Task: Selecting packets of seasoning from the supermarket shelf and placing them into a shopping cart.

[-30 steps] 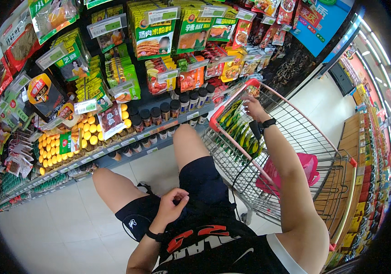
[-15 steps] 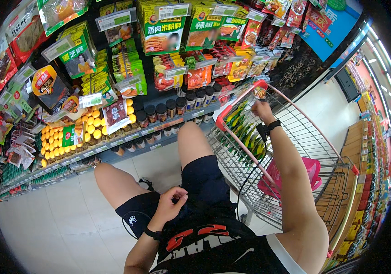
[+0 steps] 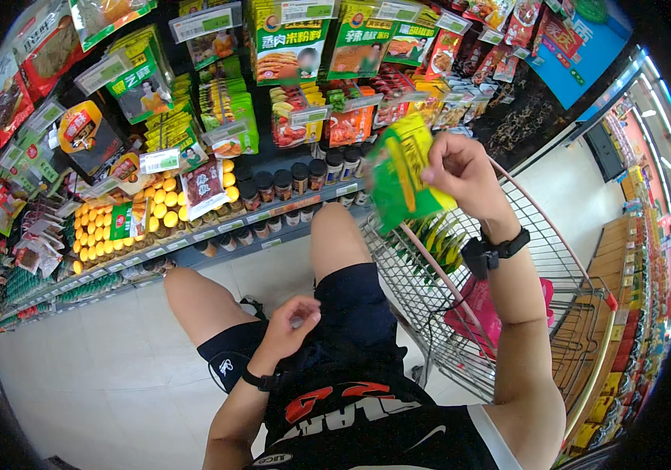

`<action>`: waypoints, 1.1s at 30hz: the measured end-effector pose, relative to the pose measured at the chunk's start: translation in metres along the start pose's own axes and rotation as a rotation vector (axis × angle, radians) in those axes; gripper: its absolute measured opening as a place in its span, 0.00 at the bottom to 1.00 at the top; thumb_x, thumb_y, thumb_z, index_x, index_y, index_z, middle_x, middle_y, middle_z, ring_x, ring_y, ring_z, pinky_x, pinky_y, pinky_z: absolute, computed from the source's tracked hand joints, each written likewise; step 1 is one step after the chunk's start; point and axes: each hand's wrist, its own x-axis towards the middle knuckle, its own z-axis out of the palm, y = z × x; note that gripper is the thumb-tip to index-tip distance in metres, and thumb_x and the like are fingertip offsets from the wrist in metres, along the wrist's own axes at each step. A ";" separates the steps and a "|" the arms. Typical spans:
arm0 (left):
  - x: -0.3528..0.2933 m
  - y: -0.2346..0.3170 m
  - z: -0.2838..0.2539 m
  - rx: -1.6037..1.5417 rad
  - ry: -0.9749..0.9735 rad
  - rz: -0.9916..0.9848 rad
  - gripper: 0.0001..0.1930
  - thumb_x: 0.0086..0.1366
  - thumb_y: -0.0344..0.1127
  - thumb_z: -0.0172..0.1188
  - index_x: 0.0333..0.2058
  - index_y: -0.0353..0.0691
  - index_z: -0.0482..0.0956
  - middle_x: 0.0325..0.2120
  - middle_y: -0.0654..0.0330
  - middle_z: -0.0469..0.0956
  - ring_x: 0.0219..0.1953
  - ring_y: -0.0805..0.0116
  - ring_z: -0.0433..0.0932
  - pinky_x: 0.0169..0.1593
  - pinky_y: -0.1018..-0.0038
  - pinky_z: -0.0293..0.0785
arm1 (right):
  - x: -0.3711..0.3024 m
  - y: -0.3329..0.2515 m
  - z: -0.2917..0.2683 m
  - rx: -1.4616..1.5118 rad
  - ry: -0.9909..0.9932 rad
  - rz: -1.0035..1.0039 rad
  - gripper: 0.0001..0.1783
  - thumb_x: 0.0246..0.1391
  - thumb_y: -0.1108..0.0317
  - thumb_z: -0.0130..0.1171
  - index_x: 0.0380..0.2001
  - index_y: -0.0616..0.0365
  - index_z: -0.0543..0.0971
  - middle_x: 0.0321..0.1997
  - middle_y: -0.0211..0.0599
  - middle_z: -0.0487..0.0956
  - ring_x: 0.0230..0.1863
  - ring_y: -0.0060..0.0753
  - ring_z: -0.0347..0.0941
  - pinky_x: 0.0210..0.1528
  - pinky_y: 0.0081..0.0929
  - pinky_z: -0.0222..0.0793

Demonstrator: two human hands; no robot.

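Observation:
My right hand (image 3: 465, 174) is closed on the upper corner of a flat green and yellow seasoning packet (image 3: 404, 174), pinched between thumb and fingers. The packet hangs tilted and slightly blurred over the near-left rim of a wire shopping cart (image 3: 535, 235). Inside the cart, below my right wrist, lie several green and yellow packets (image 3: 439, 244) and a pink bag (image 3: 483, 309). My left hand (image 3: 290, 325) rests at my lap by the dark shorts, its fingers loosely bent and apart with nothing visible in them.
Ahead, a shelf holds hanging seasoning packets (image 3: 288, 47), dark-capped spice jars (image 3: 282, 184) and yellow-lidded jars (image 3: 100, 235). Its price-tag edge (image 3: 194, 235) runs just past my knees. A tiled floor (image 3: 92, 368) lies at left; another shelf (image 3: 625, 298) stands beyond the cart.
My right hand has come up from inside the cart toward the shelf, bringing a green and yellow packet with it. My left hand stays at my lap, its fingers slightly straighter.

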 end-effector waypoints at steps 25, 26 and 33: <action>0.005 0.016 -0.028 -0.191 0.718 0.034 0.14 0.67 0.29 0.53 0.50 0.31 0.70 0.43 0.55 0.74 0.42 0.70 0.76 0.44 0.73 0.71 | 0.043 0.098 0.188 0.011 -0.759 0.098 0.31 0.58 0.51 0.58 0.56 0.63 0.67 0.46 0.45 0.75 0.41 0.34 0.75 0.43 0.29 0.72; 0.013 0.018 -0.027 -0.154 0.738 0.057 0.14 0.67 0.29 0.53 0.50 0.31 0.70 0.43 0.55 0.74 0.42 0.70 0.76 0.44 0.73 0.71 | 0.041 0.100 0.189 0.023 -0.794 0.181 0.35 0.58 0.53 0.58 0.60 0.62 0.62 0.47 0.44 0.74 0.44 0.33 0.73 0.46 0.28 0.71; 0.036 0.042 -0.021 0.582 0.669 0.214 0.32 0.53 0.26 0.62 0.59 0.39 0.65 0.50 0.50 0.61 0.48 0.57 0.67 0.49 0.67 0.67 | 0.049 0.104 0.165 0.297 -0.761 0.238 0.36 0.58 0.51 0.57 0.63 0.58 0.60 0.55 0.43 0.73 0.53 0.36 0.71 0.52 0.31 0.69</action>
